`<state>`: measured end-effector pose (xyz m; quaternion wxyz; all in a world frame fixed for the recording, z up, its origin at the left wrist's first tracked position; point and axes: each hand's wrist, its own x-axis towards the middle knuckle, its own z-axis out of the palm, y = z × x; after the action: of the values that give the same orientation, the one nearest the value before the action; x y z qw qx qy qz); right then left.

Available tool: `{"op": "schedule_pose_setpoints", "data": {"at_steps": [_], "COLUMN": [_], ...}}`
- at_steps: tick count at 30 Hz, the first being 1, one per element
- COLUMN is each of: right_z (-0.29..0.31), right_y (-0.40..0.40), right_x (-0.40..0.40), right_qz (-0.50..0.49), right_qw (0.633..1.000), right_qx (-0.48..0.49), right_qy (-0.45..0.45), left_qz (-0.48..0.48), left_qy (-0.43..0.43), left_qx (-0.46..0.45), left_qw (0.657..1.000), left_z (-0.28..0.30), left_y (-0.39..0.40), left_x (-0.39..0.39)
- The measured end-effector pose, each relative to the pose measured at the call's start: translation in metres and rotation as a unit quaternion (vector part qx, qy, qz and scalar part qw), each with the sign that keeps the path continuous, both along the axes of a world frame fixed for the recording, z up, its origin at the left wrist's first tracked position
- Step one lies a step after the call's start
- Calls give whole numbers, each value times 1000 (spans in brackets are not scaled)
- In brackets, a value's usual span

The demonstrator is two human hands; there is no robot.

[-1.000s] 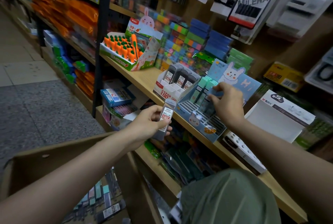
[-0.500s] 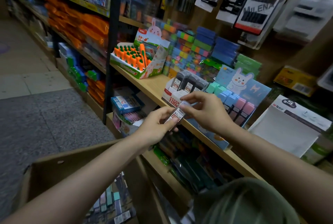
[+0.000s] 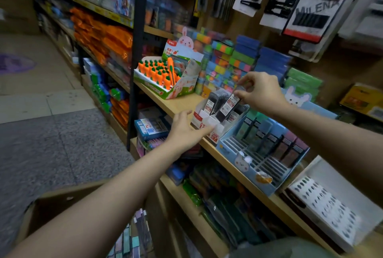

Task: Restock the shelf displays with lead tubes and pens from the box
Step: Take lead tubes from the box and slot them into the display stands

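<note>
At frame centre, a lead tube (image 3: pixel 231 102) is pinched by the right hand (image 3: pixel 261 91) over the white display box (image 3: pixel 204 119). The left hand (image 3: pixel 186 131), fingers loosely spread, is held empty beside the box front.

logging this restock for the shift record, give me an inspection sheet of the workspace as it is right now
surface: wooden shelf, bare patch left of the white display.
job's things: lead tube tilted over the white display, which holds more tubes; blue display beside it has front slots unfilled; box below holds more stock.
clutter: carrot display, stacked colour blocks, white punched tray.
grippers: right hand pinches the tube's top; left hand open, at the white display's front.
cables: nothing seen.
surroundings: shop aisle, tiled floor, hair clip cards hanging above.
</note>
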<state>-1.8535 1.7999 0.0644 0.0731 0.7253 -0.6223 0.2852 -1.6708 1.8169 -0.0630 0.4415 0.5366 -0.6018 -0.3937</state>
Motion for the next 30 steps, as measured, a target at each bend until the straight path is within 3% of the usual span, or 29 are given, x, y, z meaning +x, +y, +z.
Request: {"op": "schedule_pose_setpoints", "data": {"at_steps": [6,18,22,27,30], "right_z": [-13,-33,-34,-31,-57], "right_y": [-27,-32,-20,20,61], "right_x": [1,10,10,18,45], "right_qz": [0,-16,-27,44,140], "right_qw": [1000,990,988,994,981], "right_qx": [-14,-3,-6,-91,-90], "right_qy": [28,139,149,33,-100], "left_qz": [18,16,-24,-21,51], "left_qy": [71,94,84,95,143], "left_qx": [12,17,11,-57,-24], "left_qw": [997,995,996,994,988], "left_z": [14,4,6,-34,-82], "left_y": [-27,-27,-18,36,75], "left_x": [-23,-27,-23,20,58]}}
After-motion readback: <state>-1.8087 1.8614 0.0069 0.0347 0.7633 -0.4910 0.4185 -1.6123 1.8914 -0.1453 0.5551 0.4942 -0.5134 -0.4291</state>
